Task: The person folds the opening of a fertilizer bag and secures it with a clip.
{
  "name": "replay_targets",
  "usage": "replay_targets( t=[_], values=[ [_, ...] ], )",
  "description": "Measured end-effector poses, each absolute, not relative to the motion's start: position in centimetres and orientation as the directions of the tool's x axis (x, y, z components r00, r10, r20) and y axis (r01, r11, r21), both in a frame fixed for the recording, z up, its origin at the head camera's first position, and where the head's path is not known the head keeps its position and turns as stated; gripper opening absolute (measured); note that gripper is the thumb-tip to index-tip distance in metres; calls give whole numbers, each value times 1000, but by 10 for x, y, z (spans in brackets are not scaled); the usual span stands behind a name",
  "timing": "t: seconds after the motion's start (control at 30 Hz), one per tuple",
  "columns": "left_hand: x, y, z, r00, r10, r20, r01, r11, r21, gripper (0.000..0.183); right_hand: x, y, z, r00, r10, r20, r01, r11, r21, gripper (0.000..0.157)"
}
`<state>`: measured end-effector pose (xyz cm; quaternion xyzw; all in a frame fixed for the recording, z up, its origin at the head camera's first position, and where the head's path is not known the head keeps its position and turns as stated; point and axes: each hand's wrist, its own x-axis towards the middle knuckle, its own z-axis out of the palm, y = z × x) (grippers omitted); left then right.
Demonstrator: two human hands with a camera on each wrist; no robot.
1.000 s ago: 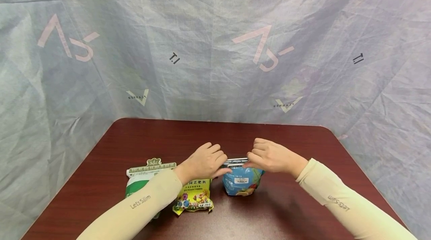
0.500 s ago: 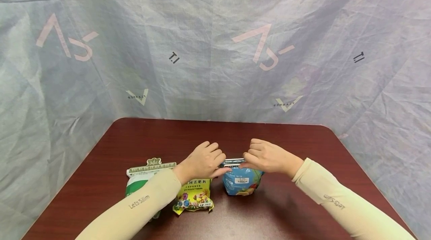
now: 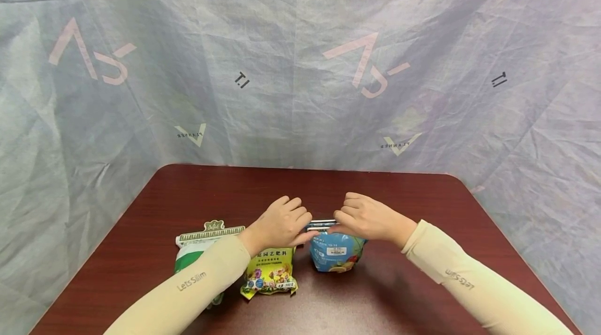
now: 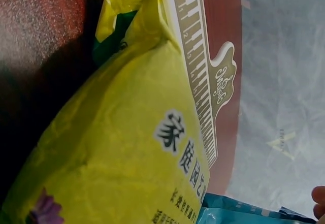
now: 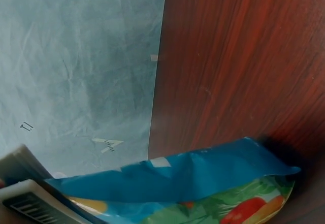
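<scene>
A blue bag (image 3: 335,254) stands upright on the table, a long bag clip (image 3: 321,224) with pale bars across its top. My left hand (image 3: 284,223) pinches the clip's left end, thumb in front and fingers curled behind. The right hand (image 3: 368,217) grips the other end in the same way. In the right wrist view, the clip (image 5: 40,203) shows piano-key markings beside the blue bag (image 5: 203,178). Below my left hand lies a yellow bag (image 3: 272,270), its top partly hidden. The left wrist view shows fingertips (image 4: 319,201) at the right edge.
A green-and-white bag (image 3: 190,259) lies at the left, partly covered by my sleeve, with a piano-patterned clip (image 3: 211,233) on top. Another view of such a clip (image 4: 195,66) runs along the yellow bag's top edge. Grey cloth (image 3: 291,63) hangs behind the dark red table (image 3: 422,204).
My right hand has shifted a little to the left, closer to the left hand. The left hand has moved very slightly left. The bags have stayed in place.
</scene>
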<state>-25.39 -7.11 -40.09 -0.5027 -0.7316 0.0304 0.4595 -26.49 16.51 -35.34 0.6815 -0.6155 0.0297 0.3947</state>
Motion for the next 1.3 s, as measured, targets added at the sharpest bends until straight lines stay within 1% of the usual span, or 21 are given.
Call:
replay_targets(
  t=[0.3,0.6,0.87,1.1,1.3],
  values=[
    [-255,-73,-402,-70,758,649,718,490,-495,36,-263,161,-356,228,-814,535,-845,106,523,34],
    [-254,-74,-401,-75,757,649,728,486,-483,33,-261,160,-357,211,-808,550,-845,132,519,33],
    [-255,-75,-402,-66,764,642,721,482,-498,32,-262,159,-359,219,-793,569,-832,153,533,34],
    [-255,-75,-402,-50,777,628,712,469,-523,33,-263,160,-360,240,-777,581,-805,175,567,35],
    [-253,-75,-402,-57,791,608,711,460,-532,34,-262,161,-359,246,-777,580,-788,188,586,35]
  ],
)
